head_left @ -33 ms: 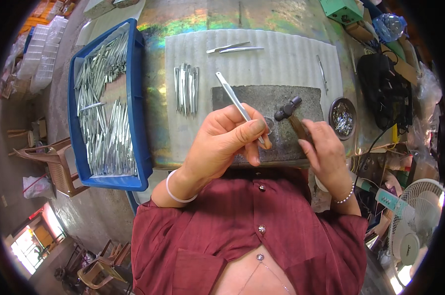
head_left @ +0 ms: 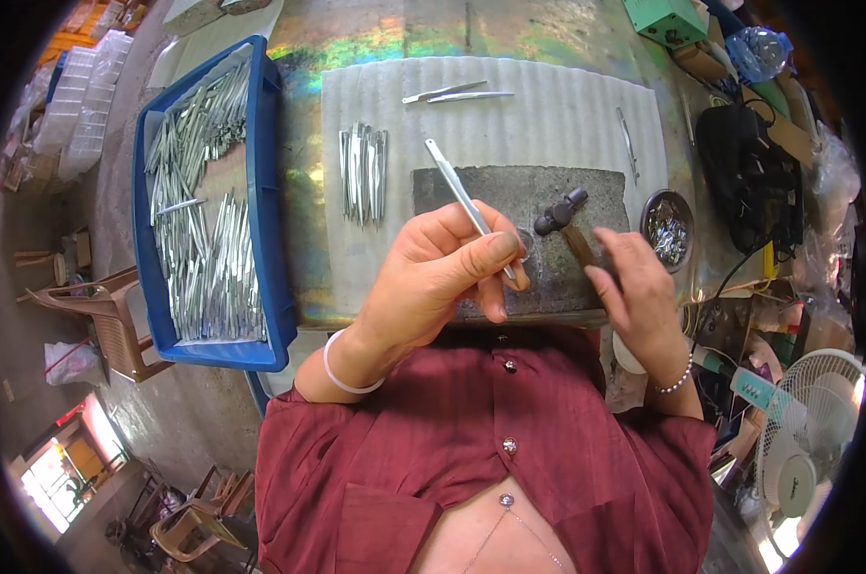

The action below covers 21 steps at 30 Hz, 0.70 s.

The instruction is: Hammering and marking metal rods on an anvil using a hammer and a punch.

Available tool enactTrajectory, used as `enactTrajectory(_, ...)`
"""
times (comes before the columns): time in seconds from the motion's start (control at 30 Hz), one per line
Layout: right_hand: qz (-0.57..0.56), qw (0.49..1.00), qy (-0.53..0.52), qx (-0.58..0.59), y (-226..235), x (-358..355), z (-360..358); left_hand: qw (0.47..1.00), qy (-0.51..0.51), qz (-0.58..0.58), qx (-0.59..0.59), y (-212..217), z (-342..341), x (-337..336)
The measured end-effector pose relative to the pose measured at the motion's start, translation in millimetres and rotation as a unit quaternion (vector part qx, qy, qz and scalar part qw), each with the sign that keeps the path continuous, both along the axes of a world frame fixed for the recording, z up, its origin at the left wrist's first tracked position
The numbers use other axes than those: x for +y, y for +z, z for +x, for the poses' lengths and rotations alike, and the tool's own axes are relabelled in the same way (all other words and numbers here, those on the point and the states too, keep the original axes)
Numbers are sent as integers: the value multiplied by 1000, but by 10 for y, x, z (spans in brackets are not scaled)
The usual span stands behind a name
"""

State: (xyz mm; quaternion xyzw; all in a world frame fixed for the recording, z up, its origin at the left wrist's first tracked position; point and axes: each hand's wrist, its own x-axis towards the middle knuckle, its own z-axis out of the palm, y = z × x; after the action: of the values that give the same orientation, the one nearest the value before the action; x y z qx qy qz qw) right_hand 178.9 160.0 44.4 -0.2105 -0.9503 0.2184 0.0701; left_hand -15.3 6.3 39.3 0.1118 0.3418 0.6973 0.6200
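Note:
My left hand [head_left: 452,258] pinches a slim silver tweezers-shaped metal piece [head_left: 455,185] between thumb and fingers. Its wider end, with a small hole, points up and away to the left; the lower end runs behind my thumb. A hammer [head_left: 569,225] with a dark head and wooden handle lies on a dark grey slab [head_left: 591,277]. My right hand [head_left: 641,297] is just right of the hammer's handle, fingers apart, holding nothing. Partly hidden behind my left fingertips is a small round clear thing [head_left: 525,241] on the slab.
A pale foam sheet [head_left: 538,124] bears a row of silver pieces [head_left: 363,177] and several loose ones. At the left stands a blue tray [head_left: 272,206] full of such pieces. A round dark bowl [head_left: 665,268] of small shiny parts is at the right, near a fan [head_left: 808,430].
My right hand has shifted slightly right, away from the hammer's handle. The silver piece in my left hand has tilted very slightly to the right.

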Motion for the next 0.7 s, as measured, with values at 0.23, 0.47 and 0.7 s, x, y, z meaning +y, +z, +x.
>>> enactTrajectory(0.23,-58,992,-104,51,-42,484,-58,999,-14,-26,-41,14,-22,54)
enactTrajectory(0.47,-39,984,-172,39,-398,1142,-170,999,-31,-41,-5,18,-67,108)
enactTrajectory(0.7,64,986,-146,-58,-795,1612,-586,995,-56,-67,47,-10,-73,138)
